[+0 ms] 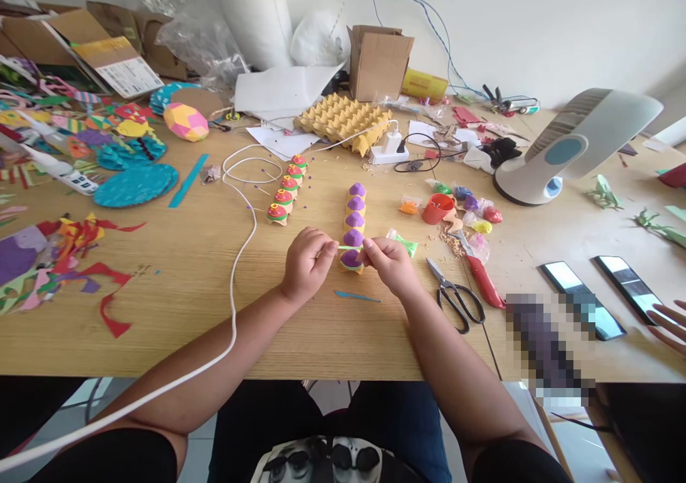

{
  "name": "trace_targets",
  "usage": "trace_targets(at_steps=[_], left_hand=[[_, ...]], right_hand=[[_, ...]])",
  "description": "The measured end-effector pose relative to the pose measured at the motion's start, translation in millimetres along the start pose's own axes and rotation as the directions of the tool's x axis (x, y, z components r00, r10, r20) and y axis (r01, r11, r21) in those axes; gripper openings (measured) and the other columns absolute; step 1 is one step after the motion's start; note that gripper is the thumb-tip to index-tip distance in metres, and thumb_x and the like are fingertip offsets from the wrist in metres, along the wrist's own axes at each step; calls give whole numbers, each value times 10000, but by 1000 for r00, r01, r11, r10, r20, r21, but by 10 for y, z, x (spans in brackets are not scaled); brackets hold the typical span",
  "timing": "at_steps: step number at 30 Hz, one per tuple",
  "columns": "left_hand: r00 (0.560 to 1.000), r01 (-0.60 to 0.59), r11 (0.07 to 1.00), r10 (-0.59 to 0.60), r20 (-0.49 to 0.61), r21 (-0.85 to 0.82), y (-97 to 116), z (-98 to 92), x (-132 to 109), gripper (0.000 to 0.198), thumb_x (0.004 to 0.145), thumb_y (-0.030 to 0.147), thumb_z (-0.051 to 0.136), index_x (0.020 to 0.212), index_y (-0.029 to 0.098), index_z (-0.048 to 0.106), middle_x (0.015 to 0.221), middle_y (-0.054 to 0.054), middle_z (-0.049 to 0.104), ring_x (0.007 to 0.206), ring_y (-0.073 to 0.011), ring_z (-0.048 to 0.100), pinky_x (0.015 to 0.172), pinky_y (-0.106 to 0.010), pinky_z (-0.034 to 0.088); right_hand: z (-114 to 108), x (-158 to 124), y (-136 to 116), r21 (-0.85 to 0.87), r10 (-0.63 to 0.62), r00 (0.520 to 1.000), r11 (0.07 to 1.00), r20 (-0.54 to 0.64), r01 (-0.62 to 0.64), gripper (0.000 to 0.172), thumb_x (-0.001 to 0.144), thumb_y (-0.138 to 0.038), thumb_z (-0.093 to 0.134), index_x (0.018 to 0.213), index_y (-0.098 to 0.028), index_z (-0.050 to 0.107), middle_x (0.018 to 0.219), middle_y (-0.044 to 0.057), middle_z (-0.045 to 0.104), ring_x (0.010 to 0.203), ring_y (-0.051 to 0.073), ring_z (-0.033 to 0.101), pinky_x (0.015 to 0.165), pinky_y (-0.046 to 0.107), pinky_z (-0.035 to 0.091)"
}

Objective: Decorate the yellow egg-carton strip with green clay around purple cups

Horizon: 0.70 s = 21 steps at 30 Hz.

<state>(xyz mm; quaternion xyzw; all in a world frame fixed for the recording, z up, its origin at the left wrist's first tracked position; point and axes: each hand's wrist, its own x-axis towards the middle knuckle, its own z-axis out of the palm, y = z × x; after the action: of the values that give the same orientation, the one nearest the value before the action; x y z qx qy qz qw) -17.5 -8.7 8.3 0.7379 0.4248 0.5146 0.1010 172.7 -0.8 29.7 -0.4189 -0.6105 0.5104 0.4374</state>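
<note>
A thin light-green strip [348, 248], which looks like soft clay, stretches between my two hands. My left hand [308, 265] pinches one end with thumb and forefinger, and my right hand [392, 263] pinches the other. Just under the strip is a row of egg-carton cups with purple domes [354, 220], running away from me. To its left stands a second row of cups [284, 198], decorated in red, green and yellow. A blue modelling tool [357, 296] lies on the table below my hands. Near my right hand is a bag of green clay [406, 244].
Scissors [458, 294], a red-handled knife [482, 276], a red cup [438, 209] and several clay bags lie right. A white cable [234, 290] crosses my left arm. Paper scraps [80, 254] cover the left; a fan [573, 147], phones [584, 301] and another person's hand [669, 326] are right.
</note>
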Motion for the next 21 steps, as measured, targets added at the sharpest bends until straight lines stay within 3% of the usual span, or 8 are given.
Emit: trace_targets(at_steps=[6,10,13,21], left_hand=[[998,35,999,-35,-49,6,3,39,2,64,934,258,591,901,202,587,861,-37,633,854,-181,574,816,-335,467],[996,77,996,-80,-51,-42,-36,60,2,72,903,271,650,915,201,637,894,-38,671,859,-175,591,805,-321,479],[983,179,977,-184,-30,-118,-68,79,7,117,896,308,665,935,201,691,917,-41,698,820,-163,599,769,-303,485],[861,495,789,-500,86,-365,-140,131,1,276,799,409,760,968,191,757,917,-50,743,745,-148,614,699,-274,495]], right_hand=[[-7,25,54,77,34,999,996,-25,-32,476,833,-630,655,694,-174,638,640,-1,590,603,110,506,592,253,417],[-18,49,98,166,80,996,983,-27,-75,383,736,-546,792,825,-192,676,761,19,685,687,135,581,642,265,466],[-40,67,104,192,107,994,976,-26,-100,352,722,-498,814,872,-197,709,796,27,705,705,140,593,644,269,469],[-120,95,115,215,183,983,960,2,-179,287,755,-414,777,945,-198,762,788,9,713,553,70,406,511,241,277]])
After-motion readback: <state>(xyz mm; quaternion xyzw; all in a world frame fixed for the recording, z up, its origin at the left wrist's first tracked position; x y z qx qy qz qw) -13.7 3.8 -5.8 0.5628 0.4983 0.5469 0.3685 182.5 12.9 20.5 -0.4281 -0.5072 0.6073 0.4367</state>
